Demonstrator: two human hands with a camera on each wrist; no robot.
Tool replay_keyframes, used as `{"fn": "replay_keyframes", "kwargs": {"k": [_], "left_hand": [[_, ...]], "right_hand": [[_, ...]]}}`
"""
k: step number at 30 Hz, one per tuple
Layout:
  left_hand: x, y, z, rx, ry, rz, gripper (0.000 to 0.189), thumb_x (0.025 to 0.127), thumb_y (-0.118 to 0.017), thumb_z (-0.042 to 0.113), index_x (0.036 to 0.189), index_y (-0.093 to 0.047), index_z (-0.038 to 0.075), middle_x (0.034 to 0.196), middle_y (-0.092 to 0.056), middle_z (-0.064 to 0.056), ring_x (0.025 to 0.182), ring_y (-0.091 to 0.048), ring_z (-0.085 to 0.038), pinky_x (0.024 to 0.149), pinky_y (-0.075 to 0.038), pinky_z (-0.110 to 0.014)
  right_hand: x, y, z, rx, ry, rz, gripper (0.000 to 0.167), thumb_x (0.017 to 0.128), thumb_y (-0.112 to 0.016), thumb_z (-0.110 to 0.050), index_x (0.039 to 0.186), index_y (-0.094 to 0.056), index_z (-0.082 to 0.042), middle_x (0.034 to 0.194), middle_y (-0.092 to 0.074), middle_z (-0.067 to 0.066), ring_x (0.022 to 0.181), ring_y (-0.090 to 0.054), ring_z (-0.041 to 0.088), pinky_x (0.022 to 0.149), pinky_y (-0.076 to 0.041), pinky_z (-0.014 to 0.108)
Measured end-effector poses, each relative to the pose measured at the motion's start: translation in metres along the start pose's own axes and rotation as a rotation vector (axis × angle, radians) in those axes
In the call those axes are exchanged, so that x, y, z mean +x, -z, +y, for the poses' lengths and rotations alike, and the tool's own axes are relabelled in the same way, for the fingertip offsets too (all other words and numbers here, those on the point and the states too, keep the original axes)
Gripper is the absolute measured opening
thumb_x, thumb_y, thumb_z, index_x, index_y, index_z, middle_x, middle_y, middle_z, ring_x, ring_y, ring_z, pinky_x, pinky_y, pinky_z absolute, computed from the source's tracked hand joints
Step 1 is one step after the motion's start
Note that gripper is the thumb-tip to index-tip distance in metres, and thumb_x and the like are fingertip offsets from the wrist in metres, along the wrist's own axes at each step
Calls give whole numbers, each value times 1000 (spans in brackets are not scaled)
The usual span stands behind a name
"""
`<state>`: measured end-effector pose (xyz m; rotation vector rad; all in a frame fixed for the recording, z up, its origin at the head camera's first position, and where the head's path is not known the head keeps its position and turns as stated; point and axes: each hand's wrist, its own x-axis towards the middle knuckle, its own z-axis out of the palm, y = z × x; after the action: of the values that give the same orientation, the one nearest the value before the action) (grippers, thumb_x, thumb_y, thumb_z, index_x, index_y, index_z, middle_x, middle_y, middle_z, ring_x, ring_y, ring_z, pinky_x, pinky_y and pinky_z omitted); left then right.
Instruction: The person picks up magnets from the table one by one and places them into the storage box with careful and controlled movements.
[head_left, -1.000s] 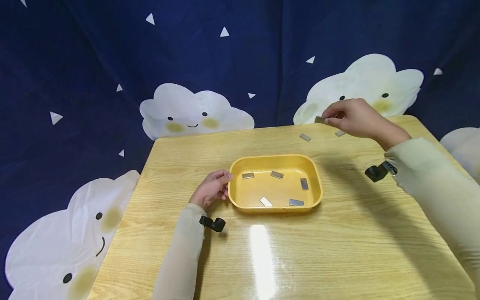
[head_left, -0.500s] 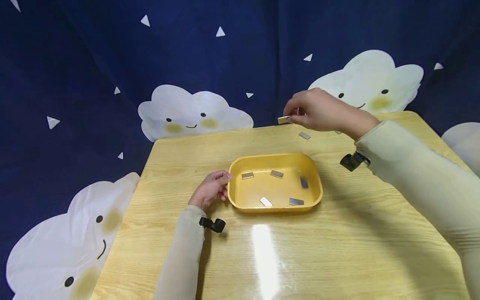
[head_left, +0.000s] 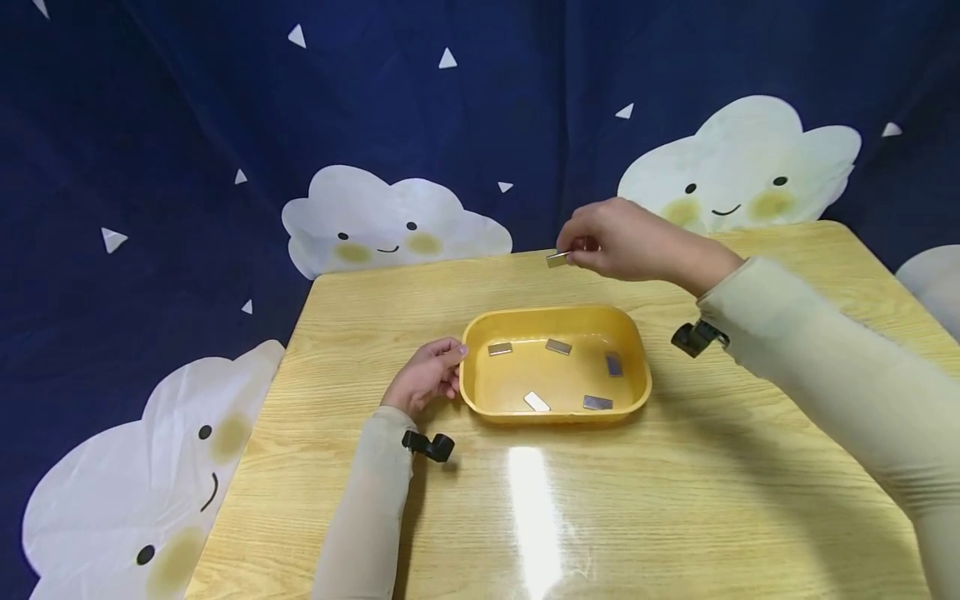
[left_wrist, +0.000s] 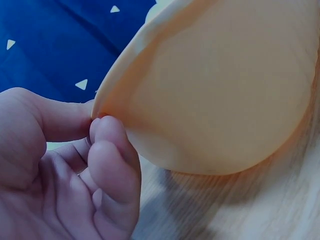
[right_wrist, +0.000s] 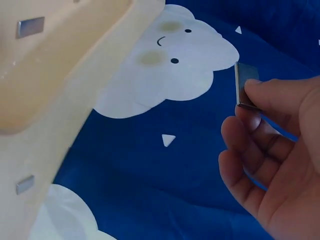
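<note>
My right hand [head_left: 626,243] pinches a small silver metal block [right_wrist: 246,82] between thumb and fingertips. It hovers over the far part of the table, behind the yellow plastic tray [head_left: 555,417]. At the tray's left end, my left hand [head_left: 426,375] grips the rim; in the left wrist view the thumb and fingers [left_wrist: 114,165] pinch the wall. Several similar blocks lie spread over the tray's floor, among them a block [head_left: 558,347] at the back and a bright block [head_left: 536,402] near the front. Another loose block [right_wrist: 25,185] lies outside the tray.
The wooden table [head_left: 637,517] has a straight far edge meeting a dark blue curtain [head_left: 420,108] printed with white clouds. A black wrist camera [head_left: 697,337] sits on the right sleeve, and another wrist camera [head_left: 429,446] on the left.
The right hand has carried its block leftward from the table's far right, then dropped slightly. It now covers the loose blocks at the back in the head view. The left hand stays on the rim.
</note>
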<state>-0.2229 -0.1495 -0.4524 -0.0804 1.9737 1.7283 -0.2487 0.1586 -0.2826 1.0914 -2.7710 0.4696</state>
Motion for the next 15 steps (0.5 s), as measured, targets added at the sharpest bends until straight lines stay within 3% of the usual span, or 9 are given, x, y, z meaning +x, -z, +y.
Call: {"fn": "replay_keyframes", "kwargs": {"k": [8,15], "left_hand": [[0,3,-1,1,1,12,20,103,-52,21,105,-55,1,63,-52,3,51,-49,-10,46,-44,-20],[-1,0,1,11,-3,3,23,103,-51,21,108,-54,-2,64,-52,2,51,-48,-10,46,-44,-20]], "right_hand": [[8,-33,3,-17,103,-134,11,85,-69,-2,81,-72,-11,74,-64,2,68,-54,14,64,-48,30],[12,-67,-3,-21,78,-349,11,82,-70,-5,76,-72,-14,73,-67,-4,68,-55,12,67,-51,30]]}}
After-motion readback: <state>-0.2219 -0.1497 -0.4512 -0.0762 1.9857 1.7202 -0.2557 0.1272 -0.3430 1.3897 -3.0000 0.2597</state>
